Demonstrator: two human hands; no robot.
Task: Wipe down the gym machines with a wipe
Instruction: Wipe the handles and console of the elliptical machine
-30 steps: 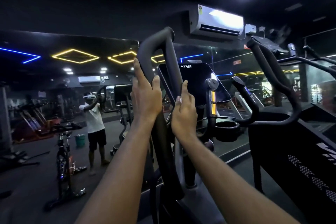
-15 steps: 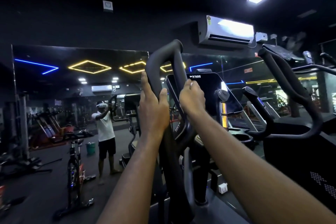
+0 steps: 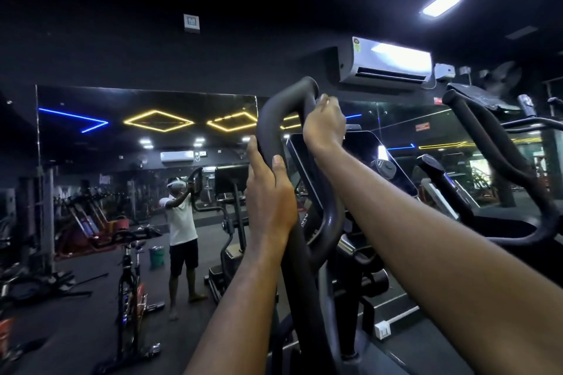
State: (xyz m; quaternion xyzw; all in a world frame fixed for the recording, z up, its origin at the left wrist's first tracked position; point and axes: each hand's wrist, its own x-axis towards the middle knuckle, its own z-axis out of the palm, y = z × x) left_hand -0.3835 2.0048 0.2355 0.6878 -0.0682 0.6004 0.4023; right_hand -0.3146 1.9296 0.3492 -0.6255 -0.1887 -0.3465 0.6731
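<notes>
Handlebar (image 3: pixel 269 117) in both grips: right hand (image 3: pixel 324 126) now higher, near its top; left hand (image 3: pixel 268 195) unmoved.

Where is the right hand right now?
In the head view, the right hand grips the top of the curved handlebar, above the left hand and below the air conditioner.

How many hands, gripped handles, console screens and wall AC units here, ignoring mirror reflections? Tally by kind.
hands: 2, the left hand and the right hand
handle: 1, gripped by both hands
console screen: 1
wall AC unit: 1
total: 5
</notes>
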